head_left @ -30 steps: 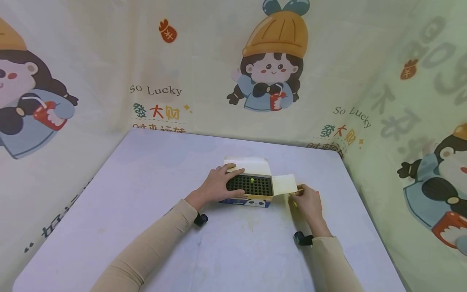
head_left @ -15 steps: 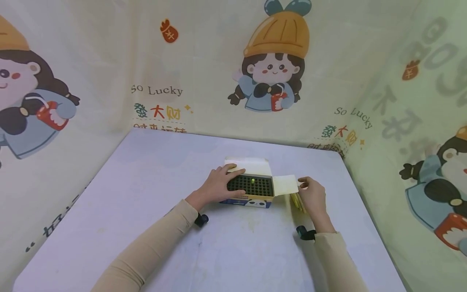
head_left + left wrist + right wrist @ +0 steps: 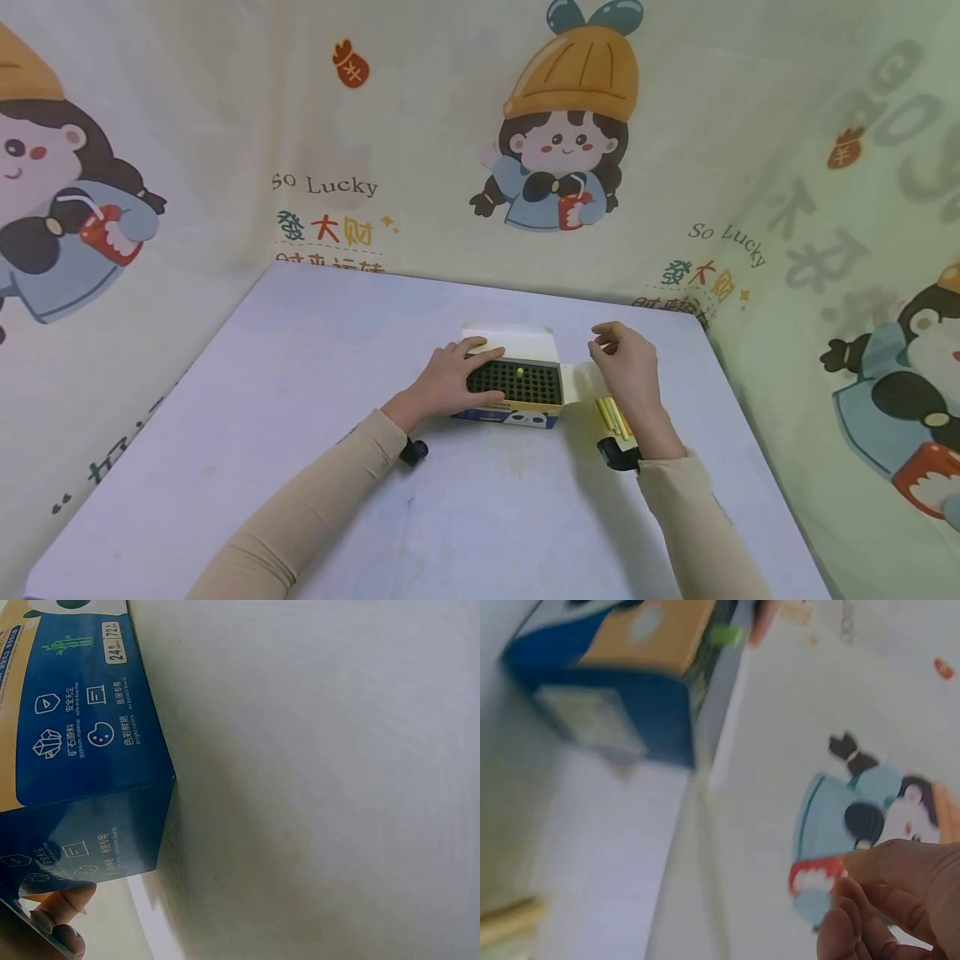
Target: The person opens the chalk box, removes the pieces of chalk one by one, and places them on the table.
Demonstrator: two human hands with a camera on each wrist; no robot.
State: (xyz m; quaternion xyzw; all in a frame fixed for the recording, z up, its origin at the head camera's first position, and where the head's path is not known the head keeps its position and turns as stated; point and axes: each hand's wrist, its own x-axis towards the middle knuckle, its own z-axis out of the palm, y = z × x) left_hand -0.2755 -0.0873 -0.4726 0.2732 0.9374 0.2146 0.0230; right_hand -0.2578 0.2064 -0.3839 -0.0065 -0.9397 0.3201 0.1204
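A blue and tan chalk box with a panda print stands on the table, lid folded back. Its dark insert has rows of round holes, and a single green chalk sticks up from one. My left hand holds the box's left end, thumb along the front rim and fingers over the back. Above the right side flap, my right hand hovers with thumb and fingertips together. I cannot tell whether something small is pinched there. Several yellow chalk sticks lie below that wrist, partly covered by it.
The raised back flap and the right side flap stand out from the box. A black wrist camera hangs under the right wrist. Behind the white table is a printed cloth backdrop with cartoon figures.
My right hand has first shifted right, off the side flap's edge, then risen up and leftward, leaving more of the yellow chalk sticks showing. The left hand and box have stayed put.
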